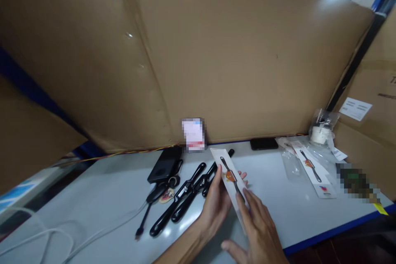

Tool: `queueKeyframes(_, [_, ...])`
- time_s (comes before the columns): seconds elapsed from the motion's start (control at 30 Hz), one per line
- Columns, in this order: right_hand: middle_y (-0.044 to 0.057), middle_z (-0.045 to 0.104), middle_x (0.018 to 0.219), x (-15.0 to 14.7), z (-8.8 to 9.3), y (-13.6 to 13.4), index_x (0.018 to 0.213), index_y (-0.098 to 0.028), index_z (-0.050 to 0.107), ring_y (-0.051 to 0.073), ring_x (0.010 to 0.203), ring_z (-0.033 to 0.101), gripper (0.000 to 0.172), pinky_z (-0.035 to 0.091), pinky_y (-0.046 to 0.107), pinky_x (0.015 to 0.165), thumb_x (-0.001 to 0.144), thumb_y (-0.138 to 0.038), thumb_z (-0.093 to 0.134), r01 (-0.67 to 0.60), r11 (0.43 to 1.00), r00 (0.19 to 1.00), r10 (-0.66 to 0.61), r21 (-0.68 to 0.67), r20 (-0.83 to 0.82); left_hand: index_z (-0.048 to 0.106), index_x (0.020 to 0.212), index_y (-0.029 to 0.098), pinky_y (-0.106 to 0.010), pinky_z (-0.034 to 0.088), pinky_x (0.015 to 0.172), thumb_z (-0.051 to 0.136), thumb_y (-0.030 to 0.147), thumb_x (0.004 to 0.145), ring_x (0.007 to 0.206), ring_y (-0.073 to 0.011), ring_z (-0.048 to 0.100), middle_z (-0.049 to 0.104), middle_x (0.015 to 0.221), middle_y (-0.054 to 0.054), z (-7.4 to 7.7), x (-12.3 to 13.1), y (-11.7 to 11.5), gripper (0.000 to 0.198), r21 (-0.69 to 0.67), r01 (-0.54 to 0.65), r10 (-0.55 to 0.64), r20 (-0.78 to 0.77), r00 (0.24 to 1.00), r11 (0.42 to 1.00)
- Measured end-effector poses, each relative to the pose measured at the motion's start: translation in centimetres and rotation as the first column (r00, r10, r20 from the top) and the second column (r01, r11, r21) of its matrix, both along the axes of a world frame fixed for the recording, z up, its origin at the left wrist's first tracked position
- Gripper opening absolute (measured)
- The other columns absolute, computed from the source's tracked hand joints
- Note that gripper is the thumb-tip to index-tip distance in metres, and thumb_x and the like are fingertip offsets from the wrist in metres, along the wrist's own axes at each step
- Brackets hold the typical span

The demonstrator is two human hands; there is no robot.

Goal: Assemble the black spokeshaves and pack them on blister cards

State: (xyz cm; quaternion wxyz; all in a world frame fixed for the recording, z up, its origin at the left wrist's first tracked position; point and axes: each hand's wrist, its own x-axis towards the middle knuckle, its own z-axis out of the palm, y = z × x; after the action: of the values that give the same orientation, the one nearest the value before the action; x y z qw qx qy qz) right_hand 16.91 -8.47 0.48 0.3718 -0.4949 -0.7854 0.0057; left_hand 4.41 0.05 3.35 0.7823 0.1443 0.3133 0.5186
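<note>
My left hand (216, 202) is closed round a slim white box (225, 164), tilted above the table, with a black-handled tool and an orange part printed on its face. The fingers of my right hand (260, 229) are stretched out and lie on the box's lower part, with the thumb held apart. Left of the hands, a black spokeshave (177, 202) lies diagonally on the table. Beside it is a second black spokeshave (188, 202), and further black handles show partly behind my left hand and the box.
A black rectangular case (165, 166), a cable (102, 237) and a keyring tag (167, 195) lie left. Behind are a phone (264, 144) and a blurred upright screen (194, 134). Another printed box (314, 169) and plastic bags (292, 165) lie right. Cardboard (235, 57) walls the back.
</note>
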Motion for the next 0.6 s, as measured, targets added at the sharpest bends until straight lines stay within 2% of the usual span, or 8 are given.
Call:
queueKeyframes(0.1, [0.015, 0.064, 0.133, 1.2, -0.6, -0.8, 0.148, -0.02, 0.046, 0.029, 0.117, 0.065, 0.049, 0.055, 0.039, 0.093, 0.099, -0.028, 0.043, 0.001, 0.993, 0.983, -0.022, -0.114, -0.181, 0.065, 0.121, 0.018, -0.043, 0.053, 0.098, 0.067, 0.057, 0.085, 0.114, -0.0296, 0.066, 0.069, 0.121, -0.015, -0.6, 0.3, -0.4, 0.053, 0.085, 0.172, -0.154, -0.187, 0.97, 0.981])
queueKeyframes(0.17, [0.013, 0.07, 0.123, 2.1, -0.3, -1.0, 0.143, -0.021, 0.052, 0.024, 0.109, 0.069, 0.046, 0.055, 0.031, 0.09, 0.103, -0.028, 0.033, 0.005, 0.971, 0.909, -0.104, -0.239, -0.404, 0.066, 0.123, 0.021, -0.041, 0.05, 0.102, 0.076, 0.051, 0.079, 0.123, -0.0294, 0.06, 0.065, 0.132, -0.013, -0.7, 0.4, -0.6, 0.054, 0.185, 0.275, -0.194, -0.364, 0.911, 0.944])
queueKeyframes(0.23, [0.012, 0.072, 0.119, 3.2, 0.1, -0.9, 0.135, -0.02, 0.06, 0.024, 0.106, 0.069, 0.045, 0.055, 0.028, 0.088, 0.103, -0.039, 0.036, 0.003, 0.932, 0.788, -0.226, -0.363, -0.573, 0.07, 0.119, 0.021, -0.039, 0.051, 0.099, 0.08, 0.045, 0.076, 0.123, -0.0301, 0.059, 0.066, 0.131, -0.012, -0.5, 0.2, -0.4, 0.051, 0.32, 0.354, -0.122, -0.566, 0.816, 0.879])
queueKeyframes(0.3, [0.011, 0.073, 0.115, 4.3, 0.2, -0.6, 0.126, -0.018, 0.064, 0.024, 0.095, 0.071, 0.048, 0.057, 0.026, 0.078, 0.099, -0.052, 0.042, 0.006, 0.891, 0.686, -0.334, -0.455, -0.646, 0.076, 0.107, 0.019, -0.037, 0.055, 0.089, 0.075, 0.046, 0.079, 0.113, -0.0309, 0.065, 0.073, 0.116, -0.013, -0.1, -0.1, 0.1, 0.039, 0.415, 0.438, 0.029, -0.752, 0.659, 0.798])
queueKeyframes(0.37, [0.011, 0.074, 0.106, 5.1, -0.1, 0.1, 0.119, -0.016, 0.065, 0.022, 0.078, 0.071, 0.053, 0.057, 0.026, 0.064, 0.096, -0.059, 0.044, 0.016, 0.86, 0.641, -0.401, -0.51, -0.654, 0.078, 0.094, 0.018, -0.035, 0.057, 0.077, 0.064, 0.048, 0.085, 0.097, -0.0293, 0.07, 0.077, 0.099, -0.012, 0.1, -0.6, 0.8, 0.035, 0.455, 0.496, 0.202, -0.853, 0.482, 0.739])
queueKeyframes(0.47, [0.008, 0.074, 0.087, 5.7, -0.7, 1.8, 0.11, -0.017, 0.067, 0.022, 0.067, 0.067, 0.045, 0.054, 0.028, 0.059, 0.094, -0.054, 0.046, 0.081, 0.841, 0.739, -0.411, -0.535, -0.534, 0.077, 0.09, 0.019, -0.033, 0.056, 0.07, 0.051, 0.05, 0.091, 0.086, -0.026, 0.07, 0.076, 0.091, -0.01, 0.1, -1.6, 1.9, 0.041, 0.499, 0.502, 0.384, -0.866, 0.32, 0.706])
queueKeyframes(0.53, [0.007, 0.073, 0.085, 5.9, -0.8, 2.9, 0.108, -0.021, 0.07, 0.024, 0.074, 0.068, 0.034, 0.055, 0.032, 0.069, 0.094, -0.042, 0.046, 0.169, 0.856, 0.85, -0.378, -0.489, -0.367, 0.076, 0.092, 0.019, -0.034, 0.056, 0.072, 0.046, 0.05, 0.094, 0.087, -0.0252, 0.07, 0.075, 0.093, -0.01, -0.3, -2.3, 2.5, 0.043, 0.519, 0.53, 0.468, -0.851, 0.24, 0.671])
queueKeyframes(0.6, [0.01, 0.074, 0.099, 6.3, -0.6, 3.7, 0.112, -0.022, 0.071, 0.026, 0.092, 0.068, 0.033, 0.052, 0.039, 0.088, 0.095, -0.032, 0.044, 0.259, 0.884, 0.901, -0.366, -0.39, -0.231, 0.074, 0.099, 0.019, -0.038, 0.056, 0.081, 0.043, 0.047, 0.096, 0.093, -0.026, 0.069, 0.073, 0.1, -0.011, -0.9, -3.0, 3.1, 0.041, 0.528, 0.584, 0.579, -0.807, 0.118, 0.617])
